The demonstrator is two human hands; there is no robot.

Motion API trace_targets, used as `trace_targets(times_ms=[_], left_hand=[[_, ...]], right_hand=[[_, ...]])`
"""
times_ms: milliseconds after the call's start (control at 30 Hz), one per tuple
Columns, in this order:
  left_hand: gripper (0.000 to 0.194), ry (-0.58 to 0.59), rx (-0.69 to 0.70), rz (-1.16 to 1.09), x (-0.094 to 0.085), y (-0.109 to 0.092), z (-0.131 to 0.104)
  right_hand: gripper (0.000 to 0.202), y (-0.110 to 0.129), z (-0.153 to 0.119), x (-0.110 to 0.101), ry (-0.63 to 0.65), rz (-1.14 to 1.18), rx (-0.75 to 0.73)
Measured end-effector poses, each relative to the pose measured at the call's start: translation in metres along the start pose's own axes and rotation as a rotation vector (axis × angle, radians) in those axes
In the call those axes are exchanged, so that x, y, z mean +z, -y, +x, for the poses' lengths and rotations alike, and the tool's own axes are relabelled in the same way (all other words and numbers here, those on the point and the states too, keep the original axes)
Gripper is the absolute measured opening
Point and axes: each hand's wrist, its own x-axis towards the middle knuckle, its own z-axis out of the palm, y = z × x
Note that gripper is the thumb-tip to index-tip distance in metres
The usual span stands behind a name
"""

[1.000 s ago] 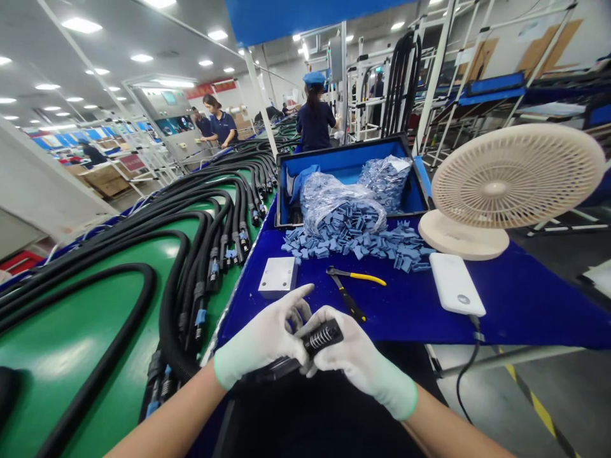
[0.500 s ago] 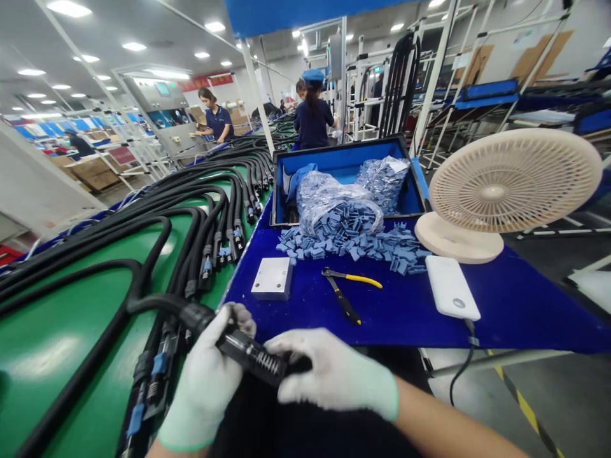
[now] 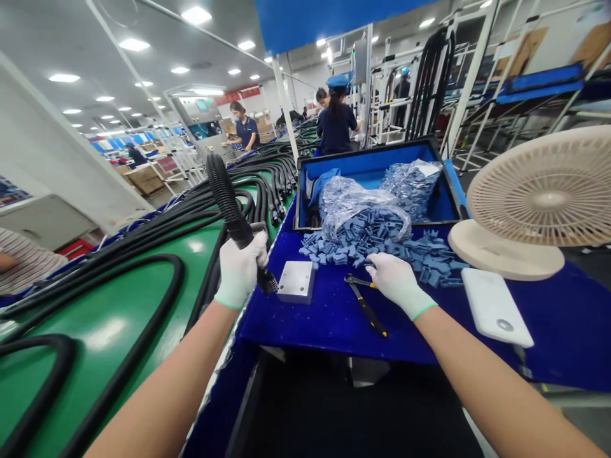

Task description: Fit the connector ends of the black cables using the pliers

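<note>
Fingers [image 3: 248,251] of my left hand [image 3: 241,270] clench the black corrugated hose [image 3: 224,194] near its end, held upright over the blue table's [image 3: 334,318] left edge. Right hand [image 3: 394,280] rests loosely curled on the blue clips [image 3: 363,238], just above the pliers [image 3: 365,305]. Grey block [image 3: 296,281] sits between my hands; fan [image 3: 539,197] at far right.

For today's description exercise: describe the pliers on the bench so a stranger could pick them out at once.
Start at the blue bench, just before the heap of small blue clips. The pliers lie there, by the right hand and right of the white block. They alone are a metal tool with one black handle.
</note>
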Motion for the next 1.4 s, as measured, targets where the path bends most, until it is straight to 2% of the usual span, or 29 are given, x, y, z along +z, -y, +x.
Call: trace_targets(times_ms=[100,267,433,533,667,800,900,1000,1200,1400], left_hand=[[0.028,0.028,-0.011,0.033,0.007,0.014,0.011],[0.032,0.006,-0.037,0.066,0.009,0.031,0.011],[0.033,-0.047,-0.066,0.153,0.010,0.040,0.008],[0.032,-0.090,-0.067,0.223,0.011,0.044,0.006],[0.031,-0.059,-0.080,0.283,0.010,0.044,0.006],[0.033,0.028,-0.082,0.302,0.004,0.040,0.010],[0.035,0.052,-0.067,0.301,0.001,0.039,0.013],[0.035,0.064,-0.066,0.282,-0.001,0.043,0.014],[0.037,0.081,-0.100,0.236,-0.006,0.052,0.016],[0.038,0.050,-0.106,0.213,-0.004,0.052,0.016]], right_hand=[[0.029,-0.007,0.002,0.000,0.003,0.066,-0.016],[0.029,-0.014,0.005,0.000,-0.010,0.195,0.019],[0.025,-0.010,0.004,-0.010,-0.006,0.364,-0.078],[0.030,0.014,0.005,-0.024,-0.002,0.454,-0.166],[0.021,0.074,0.013,-0.033,0.113,0.532,-0.363],[0.018,0.130,0.031,-0.024,0.205,0.574,-0.499],[0.021,0.155,0.044,-0.016,0.239,0.603,-0.544],[0.027,0.166,0.053,-0.009,0.285,0.634,-0.547],[0.036,0.170,0.064,0.010,0.454,0.750,-0.480],[0.040,0.171,0.072,0.020,0.468,0.804,-0.420]])
